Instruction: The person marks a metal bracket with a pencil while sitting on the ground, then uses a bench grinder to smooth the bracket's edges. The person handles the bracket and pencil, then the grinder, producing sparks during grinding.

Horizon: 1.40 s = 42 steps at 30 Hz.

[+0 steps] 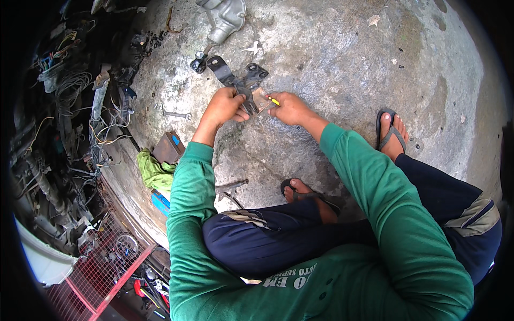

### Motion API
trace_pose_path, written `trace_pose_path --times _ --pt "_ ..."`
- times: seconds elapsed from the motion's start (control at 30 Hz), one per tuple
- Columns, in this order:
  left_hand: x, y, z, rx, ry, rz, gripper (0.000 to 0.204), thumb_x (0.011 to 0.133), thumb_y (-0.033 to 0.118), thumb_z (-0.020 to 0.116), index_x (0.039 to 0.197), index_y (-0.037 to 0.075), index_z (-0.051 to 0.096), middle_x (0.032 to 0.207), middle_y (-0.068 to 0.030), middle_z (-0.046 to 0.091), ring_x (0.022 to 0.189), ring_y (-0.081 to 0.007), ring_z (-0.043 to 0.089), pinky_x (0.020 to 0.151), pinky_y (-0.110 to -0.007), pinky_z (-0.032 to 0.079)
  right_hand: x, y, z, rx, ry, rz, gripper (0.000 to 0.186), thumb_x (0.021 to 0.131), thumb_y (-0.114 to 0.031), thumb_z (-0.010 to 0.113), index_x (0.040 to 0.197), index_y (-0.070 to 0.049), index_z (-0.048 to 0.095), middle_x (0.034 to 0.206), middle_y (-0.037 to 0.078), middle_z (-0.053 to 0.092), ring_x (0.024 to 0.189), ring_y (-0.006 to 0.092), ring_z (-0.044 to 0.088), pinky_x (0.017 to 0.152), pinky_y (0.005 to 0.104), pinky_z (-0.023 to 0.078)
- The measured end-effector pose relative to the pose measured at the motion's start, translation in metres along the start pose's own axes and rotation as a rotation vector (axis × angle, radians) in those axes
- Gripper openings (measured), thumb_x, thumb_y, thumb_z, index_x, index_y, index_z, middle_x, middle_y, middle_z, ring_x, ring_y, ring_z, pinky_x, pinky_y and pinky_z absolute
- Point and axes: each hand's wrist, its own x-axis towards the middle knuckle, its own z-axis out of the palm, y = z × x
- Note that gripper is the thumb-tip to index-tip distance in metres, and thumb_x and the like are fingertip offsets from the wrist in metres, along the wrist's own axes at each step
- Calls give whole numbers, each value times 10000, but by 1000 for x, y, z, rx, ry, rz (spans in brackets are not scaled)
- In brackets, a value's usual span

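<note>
My left hand (226,107) is closed on a black metal bracket (241,83) with several arms and holes, held over the concrete floor. Against its lower right side lies a flat tan piece (261,101), perhaps card or sheet; its material is unclear. My right hand (290,108) pinches a thin yellow pen-like tool (273,100), its tip pointing at the flat piece. Whether my right fingers also touch the flat piece is hard to make out.
A grey metal casing (227,21) lies ahead, with a small black part (198,63) below it. To the left are a wrench (177,115), a brown box (169,147), a green cloth (155,170), heaped wires (72,85) and a red mesh frame (110,257). Another metal tool (232,186) lies near my knee.
</note>
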Motion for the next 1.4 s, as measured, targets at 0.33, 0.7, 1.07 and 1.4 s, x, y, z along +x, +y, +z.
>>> trace_pose_path --times 0.33,0.7,1.07,1.4 --pt "2 -2 2 -94 15 18 235 1021 81 536 1097 -140 563 846 -216 696 679 -294 749 544 -339 632 2 -5 -5 9 -17 25 480 850 -253 749 1306 -126 666 1185 198 704 1093 382 669 946 454 533" --pt "1 -2 -2 -47 -34 0 252 1041 174 569 1052 -77 593 835 -160 705 711 -252 750 570 -310 617 6 1 -1 -6 -27 9 539 872 -257 747 1361 -67 624 1183 216 700 1088 353 677 943 415 522" --pt "4 -7 -6 -20 -54 1 271 1041 229 589 993 -35 624 830 -119 717 710 -222 745 577 -298 601 4 1 0 -27 -25 14 557 881 -258 747 1390 -81 605 1158 210 710 1067 340 688 929 410 527" --pt "6 -3 -4 -9 -77 14 307 1030 269 615 988 -33 650 824 -105 725 698 -190 738 577 -284 591 3 -15 3 225 62 -61 395 848 -328 784 1113 -41 731 953 155 740 864 285 708 796 403 537"
